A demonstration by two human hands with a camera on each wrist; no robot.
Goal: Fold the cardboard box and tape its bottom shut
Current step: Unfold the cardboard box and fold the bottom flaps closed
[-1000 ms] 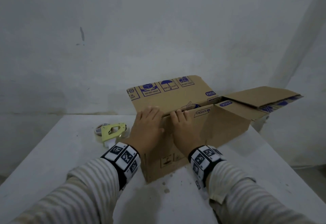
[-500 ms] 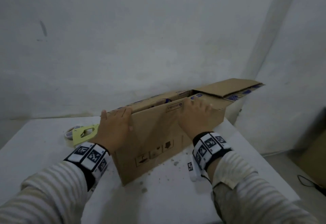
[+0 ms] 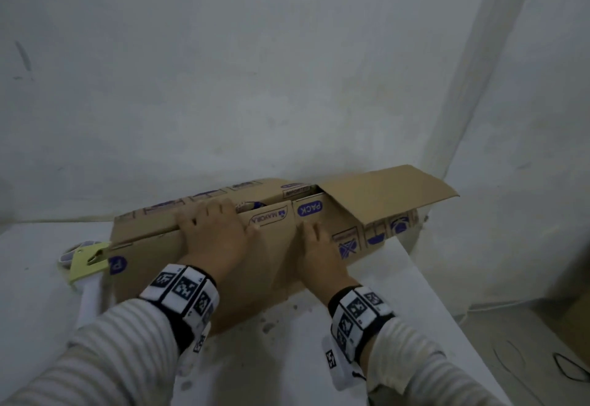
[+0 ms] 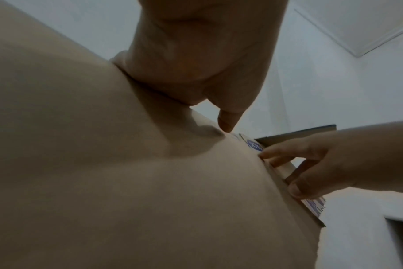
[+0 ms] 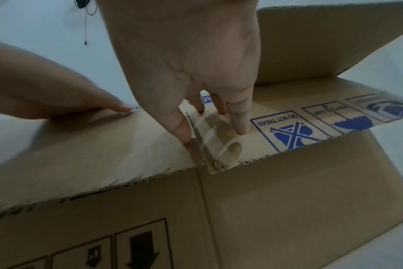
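Brown cardboard box (image 3: pixel 277 255) with blue prints; striped sleeves (image 3: pixel 105 357).

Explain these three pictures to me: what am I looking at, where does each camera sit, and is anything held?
No machine here: a person's two bare hands. One camera sits on the head, one on each wrist. The left hand and right hand lie with straight fingers on the folded flaps of a brown cardboard box with blue print, which rests on a white table. Nothing is held in a grip. A pale green tape dispenser lies left of the box. The right wrist view shows a strip of clear tape already on one flap.
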